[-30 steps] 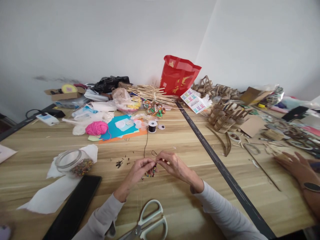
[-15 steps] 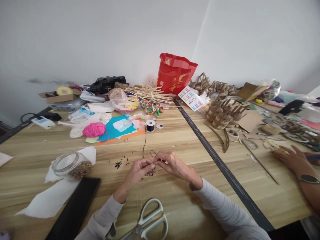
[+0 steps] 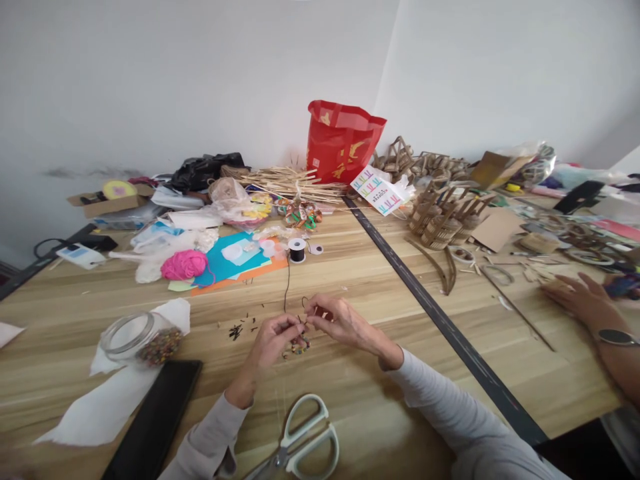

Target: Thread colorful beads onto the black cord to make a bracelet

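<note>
My left hand [image 3: 275,338] pinches a thin dark cord [image 3: 287,291] close to a short string of colourful beads [image 3: 300,345], which hangs under the fingertips. Thumb and fingers of my right hand [image 3: 336,321] are closed on the same cord, just beside the left fingertips. A small loop of cord stands up above them. From my hands the cord runs back to a white-flanged spool [image 3: 297,251] of black cord. White-handled scissors [image 3: 310,440] lie in front of me. A glass jar [image 3: 127,337] of mixed beads rests tipped on white paper at the left.
Short black bits [image 3: 236,331] are scattered left of my hands. A dark flat tray [image 3: 155,420] lies at front left. Pink yarn [image 3: 184,265], coloured paper and a red bag [image 3: 343,143] stand farther back. A co-worker's hand [image 3: 580,300] rests at the right, near woven baskets [image 3: 440,223].
My hands stay close together on the cord, with slightly more of the bead string showing below. The view has shifted a little. The co-worker's hand remains at the right.
</note>
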Tool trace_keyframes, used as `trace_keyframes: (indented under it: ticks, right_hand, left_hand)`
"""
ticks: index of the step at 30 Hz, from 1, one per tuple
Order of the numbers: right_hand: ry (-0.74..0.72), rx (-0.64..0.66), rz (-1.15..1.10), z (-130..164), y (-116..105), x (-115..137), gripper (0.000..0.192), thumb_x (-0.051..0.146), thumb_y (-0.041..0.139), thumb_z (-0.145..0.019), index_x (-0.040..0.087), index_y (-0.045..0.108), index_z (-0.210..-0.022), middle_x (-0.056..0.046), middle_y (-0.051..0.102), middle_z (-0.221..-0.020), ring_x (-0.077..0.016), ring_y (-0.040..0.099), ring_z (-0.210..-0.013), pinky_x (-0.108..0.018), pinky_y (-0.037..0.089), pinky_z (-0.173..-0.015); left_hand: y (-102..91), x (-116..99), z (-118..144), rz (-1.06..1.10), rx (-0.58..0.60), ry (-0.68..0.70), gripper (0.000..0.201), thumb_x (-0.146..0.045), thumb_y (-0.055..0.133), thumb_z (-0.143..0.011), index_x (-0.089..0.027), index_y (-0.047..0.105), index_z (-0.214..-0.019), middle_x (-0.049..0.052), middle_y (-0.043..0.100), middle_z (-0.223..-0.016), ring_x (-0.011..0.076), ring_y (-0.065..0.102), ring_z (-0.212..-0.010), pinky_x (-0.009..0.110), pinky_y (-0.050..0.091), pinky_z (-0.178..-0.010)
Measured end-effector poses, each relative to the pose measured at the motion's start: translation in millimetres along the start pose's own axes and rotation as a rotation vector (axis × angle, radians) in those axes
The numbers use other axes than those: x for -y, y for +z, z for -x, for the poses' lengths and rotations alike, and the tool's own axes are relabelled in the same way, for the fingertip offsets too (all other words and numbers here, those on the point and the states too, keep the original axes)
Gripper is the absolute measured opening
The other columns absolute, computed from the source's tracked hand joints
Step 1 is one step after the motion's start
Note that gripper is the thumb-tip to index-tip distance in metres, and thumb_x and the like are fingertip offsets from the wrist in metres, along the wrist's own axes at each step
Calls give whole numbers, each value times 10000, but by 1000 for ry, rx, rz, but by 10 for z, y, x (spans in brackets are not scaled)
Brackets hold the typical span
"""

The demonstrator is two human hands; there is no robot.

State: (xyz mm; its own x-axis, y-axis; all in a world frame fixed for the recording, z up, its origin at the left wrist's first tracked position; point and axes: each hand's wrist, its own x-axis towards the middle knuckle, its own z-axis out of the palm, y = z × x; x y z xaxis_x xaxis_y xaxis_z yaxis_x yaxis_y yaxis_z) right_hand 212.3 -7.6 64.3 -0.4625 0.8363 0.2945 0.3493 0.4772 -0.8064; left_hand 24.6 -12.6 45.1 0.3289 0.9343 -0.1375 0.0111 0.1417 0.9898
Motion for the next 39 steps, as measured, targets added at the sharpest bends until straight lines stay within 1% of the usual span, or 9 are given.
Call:
trace_keyframes:
  ticks: [2,4,10,14,17,20,28,35,39]
  right_hand:
    - [52,-13,-45,-15,0,-33,103,239,609,-843,138,603,-866,7,594,-704,-85,532,-601,-174,400,-546]
    - [90,29,-83,-25,0,-55,143,279,632,-827,139,612,-845,16,585,-674,-80,520,-576,-174,397,-537]
    - [132,217,-165,-33,83,-120,216,212,678,-755,144,630,-955,-1,626,-805,-91,564,-655,-182,420,-593]
    - [153,293,-267,-38,144,-242,134,246,630,-794,127,639,-854,21,590,-693,-76,508,-609,-177,386,-568]
    - [230,345,-391,-50,143,-352,219,329,666,-775,123,619,-833,29,590,-653,-62,490,-561,-162,362,-517]
    - [321,397,-537,-61,124,-435,332,426,696,-742,133,589,-857,-9,665,-725,-76,566,-575,-152,396,-489]
    - [407,420,-609,-65,133,-478,381,479,667,-764,152,503,-871,-23,702,-715,-91,629,-495,-143,409,-430]
    - [444,415,-600,-58,140,-548,329,394,670,-778,135,536,-930,-15,694,-682,-103,652,-512,-147,457,-444]
    - [493,456,-543,-41,139,-526,336,363,684,-763,139,536,-965,1,684,-678,-101,650,-501,-156,474,-453]
  left_hand:
    - [-20,1,-5,13,-54,25,200,-315,728,-656,-140,643,-612,2,625,-567,139,592,-568,241,457,-587]
    - [-37,12,-7,31,-86,47,193,-307,715,-679,-144,641,-607,-4,613,-572,135,578,-588,233,447,-594]
    - [-62,34,9,114,-83,39,175,-302,694,-732,-149,649,-660,2,645,-623,134,582,-639,237,453,-660]
    - [-61,9,5,185,-101,22,185,-310,721,-694,-144,650,-651,10,659,-620,138,588,-632,240,458,-654]
    - [-77,18,-19,194,-148,17,193,-312,742,-656,-143,650,-643,7,653,-616,142,594,-631,241,463,-647]
    - [-114,65,-50,147,-198,26,196,-314,747,-639,-144,650,-639,-1,640,-619,140,591,-629,237,466,-638]
    - [-181,176,-93,38,-184,26,201,-341,707,-690,-150,649,-672,-10,615,-601,131,566,-590,227,471,-578]
    - [-214,235,-114,9,-151,-7,219,-358,711,-684,-151,638,-679,-14,610,-617,131,567,-598,228,486,-573]
    - [-197,237,-126,-49,-131,-42,235,-364,720,-641,-150,622,-645,-25,580,-569,132,556,-561,229,479,-546]
